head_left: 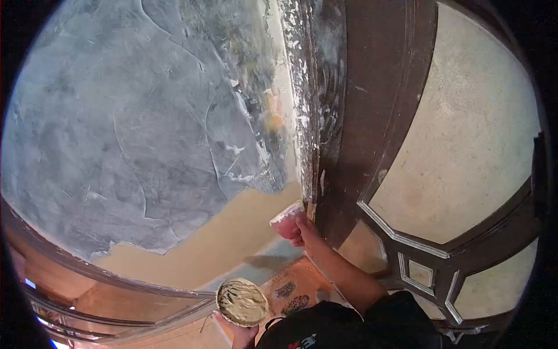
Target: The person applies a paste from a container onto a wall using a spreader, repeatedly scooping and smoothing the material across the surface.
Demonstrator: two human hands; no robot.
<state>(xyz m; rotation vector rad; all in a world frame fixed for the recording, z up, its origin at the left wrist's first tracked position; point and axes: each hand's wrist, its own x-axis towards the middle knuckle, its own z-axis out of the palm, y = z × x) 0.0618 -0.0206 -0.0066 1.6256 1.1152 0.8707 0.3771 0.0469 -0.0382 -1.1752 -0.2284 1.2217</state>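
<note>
My right hand (304, 234) grips a pink putty spreader (285, 222) whose far edge carries whitish paste. The spreader is at the wall's lower right corner, right beside the dark wooden frame (332, 192). Below and to the left, my left hand (243, 335) holds up a round tub of cream-coloured putty (242, 301), its surface ridged and smeared. Much of this hand is hidden under the tub. Behind the spreader, a smooth beige band (203, 241) runs along the bottom of the wall.
Rough grey plaster (110, 122) with cracks and ragged edges covers the wall above. White flakes line the vertical trim (299, 87). To the right stands dark brown woodwork with cream panels (459, 128). Dark footwear (296, 305) shows on the orange-brown floor (319, 282).
</note>
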